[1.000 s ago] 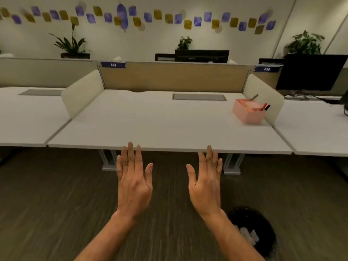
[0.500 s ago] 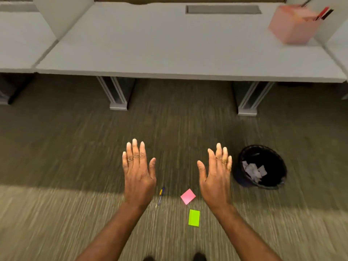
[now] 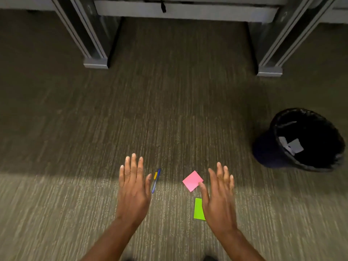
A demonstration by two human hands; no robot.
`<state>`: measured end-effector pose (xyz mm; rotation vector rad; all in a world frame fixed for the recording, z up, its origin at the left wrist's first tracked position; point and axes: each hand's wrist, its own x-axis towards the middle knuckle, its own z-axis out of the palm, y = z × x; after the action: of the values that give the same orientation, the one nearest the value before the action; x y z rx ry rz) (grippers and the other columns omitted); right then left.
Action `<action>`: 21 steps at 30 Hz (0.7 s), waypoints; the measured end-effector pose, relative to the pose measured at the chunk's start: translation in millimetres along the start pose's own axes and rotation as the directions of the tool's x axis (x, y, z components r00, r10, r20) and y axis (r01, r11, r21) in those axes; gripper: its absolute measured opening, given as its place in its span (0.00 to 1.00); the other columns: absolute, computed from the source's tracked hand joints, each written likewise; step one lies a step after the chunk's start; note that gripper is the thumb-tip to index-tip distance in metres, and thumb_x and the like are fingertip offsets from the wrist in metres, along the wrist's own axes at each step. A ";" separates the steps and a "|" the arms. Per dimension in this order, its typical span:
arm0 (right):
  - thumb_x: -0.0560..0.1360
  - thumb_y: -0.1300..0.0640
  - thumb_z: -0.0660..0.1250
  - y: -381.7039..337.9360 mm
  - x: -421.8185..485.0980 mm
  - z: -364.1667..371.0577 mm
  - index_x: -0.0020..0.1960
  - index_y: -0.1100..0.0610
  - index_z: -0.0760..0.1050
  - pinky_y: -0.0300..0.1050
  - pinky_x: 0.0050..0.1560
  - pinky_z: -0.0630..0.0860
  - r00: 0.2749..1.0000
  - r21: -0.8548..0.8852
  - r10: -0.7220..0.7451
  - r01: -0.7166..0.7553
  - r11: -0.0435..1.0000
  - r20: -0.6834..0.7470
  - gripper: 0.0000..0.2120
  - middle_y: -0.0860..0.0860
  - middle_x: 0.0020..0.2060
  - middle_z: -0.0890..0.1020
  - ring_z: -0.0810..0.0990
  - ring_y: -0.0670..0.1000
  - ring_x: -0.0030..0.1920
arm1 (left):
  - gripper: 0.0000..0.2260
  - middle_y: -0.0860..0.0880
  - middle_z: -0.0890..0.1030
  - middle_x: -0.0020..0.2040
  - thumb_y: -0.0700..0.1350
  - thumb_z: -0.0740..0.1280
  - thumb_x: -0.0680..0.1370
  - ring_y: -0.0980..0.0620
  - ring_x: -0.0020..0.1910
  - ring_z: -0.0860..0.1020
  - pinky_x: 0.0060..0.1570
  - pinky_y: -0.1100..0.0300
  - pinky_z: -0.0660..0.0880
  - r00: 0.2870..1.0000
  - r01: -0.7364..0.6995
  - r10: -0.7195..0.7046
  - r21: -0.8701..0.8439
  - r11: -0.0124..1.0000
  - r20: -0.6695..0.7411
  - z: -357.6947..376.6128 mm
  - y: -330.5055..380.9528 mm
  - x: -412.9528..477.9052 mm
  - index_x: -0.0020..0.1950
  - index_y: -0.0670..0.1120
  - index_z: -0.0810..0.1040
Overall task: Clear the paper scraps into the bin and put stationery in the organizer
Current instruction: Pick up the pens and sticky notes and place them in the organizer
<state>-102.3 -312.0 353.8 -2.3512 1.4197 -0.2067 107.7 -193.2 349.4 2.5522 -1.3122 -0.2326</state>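
Note:
On the carpet lie a blue pen with a yellow clip (image 3: 155, 180), a pink paper square (image 3: 192, 180) and a green paper slip (image 3: 198, 209). My left hand (image 3: 132, 187) hovers flat and empty just left of the pen. My right hand (image 3: 220, 193) hovers flat and empty, its thumb over the pink square's corner and its palm covering the green slip's right edge. A black bin (image 3: 299, 140) with white scraps inside stands to the right. The organizer is out of view.
Two grey desk legs (image 3: 94, 53) (image 3: 271, 59) stand at the top, with the desk's underside and a hanging cable (image 3: 162, 5) between them. Carpet floor spreads all round. My shoe tips show at the bottom edge.
The view has tilted down from the desk top to the floor. The desk and pink organizer have left the view. Pen, papers and bin now sit larger; both hands stay spread.

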 end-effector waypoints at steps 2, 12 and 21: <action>0.82 0.46 0.53 23.0 -1.3 44.4 0.75 0.56 0.62 0.57 0.78 0.50 1.000 -0.021 0.021 -0.020 1.000 0.018 0.25 0.53 0.80 0.54 0.46 0.52 0.80 | 0.26 0.44 0.50 0.83 0.53 0.47 0.85 0.49 0.82 0.43 0.80 0.47 0.47 1.000 0.009 -0.009 0.016 1.000 0.029 47.6 -22.0 0.4 0.81 0.43 0.54; 0.80 0.43 0.47 122.5 -12.6 223.9 0.75 0.57 0.63 0.57 0.76 0.50 0.980 -0.153 0.158 -0.139 0.978 0.121 0.29 0.55 0.78 0.59 0.58 0.56 0.78 | 0.24 0.43 0.54 0.82 0.52 0.51 0.85 0.46 0.82 0.47 0.80 0.45 0.49 0.977 0.179 -0.176 -0.013 0.984 0.122 232.7 -87.2 -4.9 0.79 0.42 0.60; 0.80 0.42 0.46 159.3 -31.6 302.7 0.70 0.58 0.70 0.54 0.75 0.47 0.953 -0.285 0.229 -0.168 0.944 0.197 0.28 0.58 0.68 0.76 0.73 0.59 0.69 | 0.23 0.39 0.59 0.80 0.51 0.57 0.83 0.42 0.81 0.52 0.79 0.44 0.52 0.947 0.198 -0.216 0.097 0.975 0.238 316.7 -121.2 7.2 0.74 0.40 0.69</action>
<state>-151.6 -275.3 15.8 -2.3178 1.6391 0.3194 123.5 -181.4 10.8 2.7966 -1.1468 -0.5716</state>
